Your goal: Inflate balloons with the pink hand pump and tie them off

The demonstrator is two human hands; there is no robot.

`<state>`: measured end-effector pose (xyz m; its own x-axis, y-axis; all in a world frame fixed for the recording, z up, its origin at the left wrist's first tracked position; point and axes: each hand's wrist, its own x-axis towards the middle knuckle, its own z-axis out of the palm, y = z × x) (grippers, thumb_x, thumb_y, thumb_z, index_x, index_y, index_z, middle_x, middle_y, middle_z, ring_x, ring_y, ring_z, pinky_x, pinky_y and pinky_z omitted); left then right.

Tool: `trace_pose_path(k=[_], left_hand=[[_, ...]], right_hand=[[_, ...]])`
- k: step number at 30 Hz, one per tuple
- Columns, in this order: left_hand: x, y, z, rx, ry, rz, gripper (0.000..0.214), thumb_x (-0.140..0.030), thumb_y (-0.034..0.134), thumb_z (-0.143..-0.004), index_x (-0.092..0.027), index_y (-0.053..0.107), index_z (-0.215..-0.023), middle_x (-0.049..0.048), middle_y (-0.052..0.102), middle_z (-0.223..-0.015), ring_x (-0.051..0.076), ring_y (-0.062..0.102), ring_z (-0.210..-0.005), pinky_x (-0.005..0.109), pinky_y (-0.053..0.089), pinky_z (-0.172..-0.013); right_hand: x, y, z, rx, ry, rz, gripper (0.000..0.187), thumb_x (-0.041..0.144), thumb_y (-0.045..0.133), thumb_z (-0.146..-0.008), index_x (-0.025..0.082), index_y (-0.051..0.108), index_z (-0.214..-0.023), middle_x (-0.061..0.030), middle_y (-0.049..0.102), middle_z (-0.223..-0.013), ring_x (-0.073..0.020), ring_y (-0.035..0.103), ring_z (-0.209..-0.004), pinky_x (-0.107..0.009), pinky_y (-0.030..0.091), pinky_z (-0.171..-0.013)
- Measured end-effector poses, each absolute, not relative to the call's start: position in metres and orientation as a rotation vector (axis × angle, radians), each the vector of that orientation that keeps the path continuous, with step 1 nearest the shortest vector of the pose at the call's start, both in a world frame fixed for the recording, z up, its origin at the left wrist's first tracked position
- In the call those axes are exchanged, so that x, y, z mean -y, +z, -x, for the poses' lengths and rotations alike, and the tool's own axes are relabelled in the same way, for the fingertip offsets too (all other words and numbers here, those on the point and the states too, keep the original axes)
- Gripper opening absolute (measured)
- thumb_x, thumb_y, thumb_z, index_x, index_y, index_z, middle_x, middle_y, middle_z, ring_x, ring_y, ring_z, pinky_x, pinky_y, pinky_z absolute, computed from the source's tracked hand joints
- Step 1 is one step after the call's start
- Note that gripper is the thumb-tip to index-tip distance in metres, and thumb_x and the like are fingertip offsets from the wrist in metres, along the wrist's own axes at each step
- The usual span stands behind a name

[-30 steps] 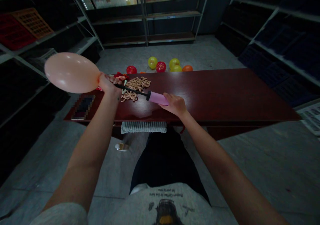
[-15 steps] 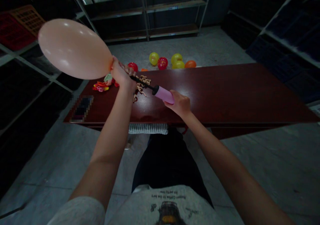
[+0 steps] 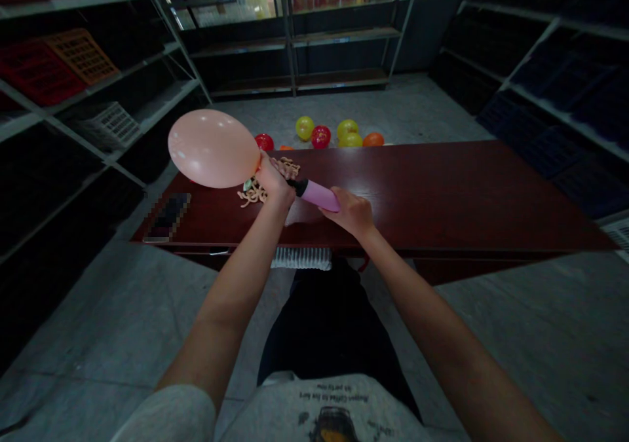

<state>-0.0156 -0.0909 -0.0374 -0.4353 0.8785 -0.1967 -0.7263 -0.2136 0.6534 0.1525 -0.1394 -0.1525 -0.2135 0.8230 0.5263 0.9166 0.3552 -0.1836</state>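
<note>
Dark red-brown and glossy, the table (image 3: 457, 193) runs across the person's front, its near edge just beyond the dark trousers (image 3: 339, 331). Beneath that edge, left of its middle, shows a pale ribbed object (image 3: 304, 258), too little visible to name. Near the near left corner lies a flat, pixelated device (image 3: 170, 218), apart from the hands, which leaves the working space free of it.

Above the table, the right hand (image 3: 351, 209) is wrapped around the rear of a pink hand pump (image 3: 319, 195), likely for a firm push or pull along its length. Opposite it, the left hand (image 3: 276, 175) grasps the pump's black front together with the neck of a peach balloon (image 3: 213, 147), presumably to keep the neck seated and airtight. That balloon, well filled, points away to the left and hides the far left corner, clear of both arms.

Under and beside the left hand, toward the far edge, beige balloons (image 3: 253, 196) lie heaped within reach. Past the far edge, yellow balloons (image 3: 304, 128), red balloons (image 3: 321, 137) and an orange balloon (image 3: 373, 139) are gathered low, before metal shelves (image 3: 339, 36).
</note>
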Motion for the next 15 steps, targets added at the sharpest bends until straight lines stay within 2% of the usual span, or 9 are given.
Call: trace_pose_path(k=[5, 10, 15], left_hand=[[0.098, -0.030, 0.048, -0.878, 1.861, -0.243, 0.053, -0.045, 0.055, -0.101, -0.022, 0.024, -0.063, -0.0090, 0.023, -0.044, 0.006, 0.023, -0.033, 0.021, 0.022, -0.037], [0.105, -0.001, 0.093, -0.839, 1.911, -0.252, 0.050, -0.037, 0.045, -0.105, -0.021, 0.023, -0.063, -0.0082, 0.023, -0.044, 0.006, 0.021, -0.032, 0.020, 0.022, -0.037], [0.101, 0.033, 0.121, -0.856, 1.915, -0.321, 0.053, -0.052, 0.046, -0.104, -0.022, 0.025, -0.065, -0.0065, 0.023, -0.043, 0.007, 0.023, -0.033, 0.021, 0.023, -0.037]], right_hand=[[0.142, -0.152, -0.152, 2.132, -0.269, 1.441, 0.049, 0.057, 0.061, -0.092, 0.019, 0.068, -0.122, -0.0087, 0.078, -0.098, -0.0215, 0.071, -0.081, -0.030, 0.041, -0.066], [0.143, -0.150, -0.152, 2.159, -0.270, 1.386, 0.048, 0.055, 0.062, -0.092, 0.018, 0.068, -0.122, -0.0090, 0.078, -0.096, -0.0213, 0.071, -0.081, -0.030, 0.043, -0.068], [0.141, -0.150, -0.152, 2.105, -0.207, 1.341, 0.048, 0.054, 0.067, -0.090, 0.019, 0.067, -0.122, -0.0086, 0.079, -0.103, -0.0222, 0.073, -0.087, -0.031, 0.047, -0.071]])
